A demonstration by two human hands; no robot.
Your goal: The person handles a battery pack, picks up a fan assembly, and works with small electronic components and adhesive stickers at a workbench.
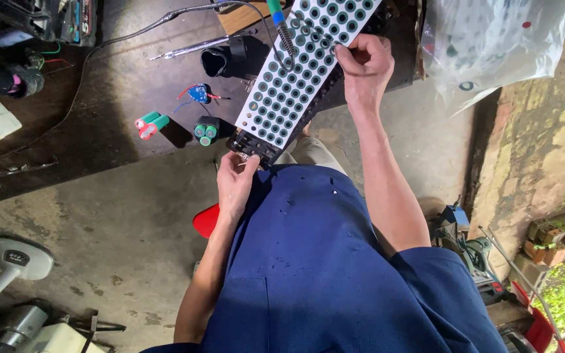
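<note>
White perforated sheet over battery pack [299,78], pack tilted from bench [99,131] edge toward lap, so top face is exposed. Lower corner pinched by left hand [233,183] for support; upper edge gripped by right hand [364,65]. Loose cells [206,131] parked nearby on bench.

Matt white perforated paper sheet [302,65], black plastic cell frame [253,145], rough dark workbench [119,98]
</note>
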